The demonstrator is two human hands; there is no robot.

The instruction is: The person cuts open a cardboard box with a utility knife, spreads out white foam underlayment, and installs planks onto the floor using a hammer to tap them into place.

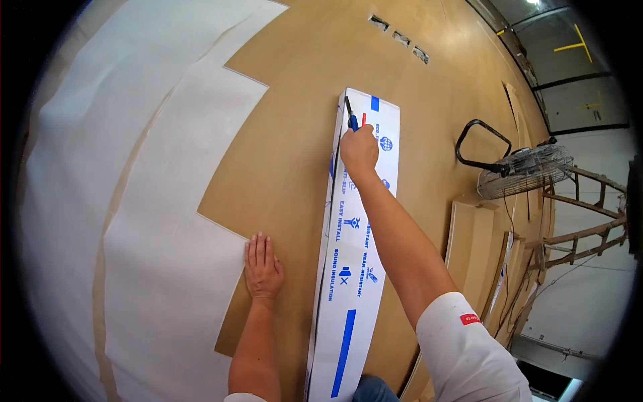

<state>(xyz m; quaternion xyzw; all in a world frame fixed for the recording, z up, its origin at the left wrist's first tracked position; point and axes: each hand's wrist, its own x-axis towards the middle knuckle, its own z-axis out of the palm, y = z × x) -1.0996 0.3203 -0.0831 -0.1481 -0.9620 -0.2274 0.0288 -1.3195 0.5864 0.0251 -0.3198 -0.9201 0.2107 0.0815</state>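
Observation:
A long white cardboard box [365, 295] with blue printing lies lengthwise in front of me on the brown floor [301, 127]. My right hand [360, 149] is closed around a blue utility knife [353, 122] over the far end of the box. Its dark blade lies along the box's left edge. A small red piece sticks up beside the knife; I cannot tell what it belongs to. My left hand [262, 268] rests flat, fingers stretched out, on the floor at the stepped edge of the white sheeting [167, 181], left of the box.
Beyond the box, several small rectangular pieces [402, 39] lie in a row. A metal fan [526, 173] with a black tubular stand lies at the right, near a wooden stepladder [583, 248]. Opened cardboard boxes [469, 234] and a loose cable are on the right side.

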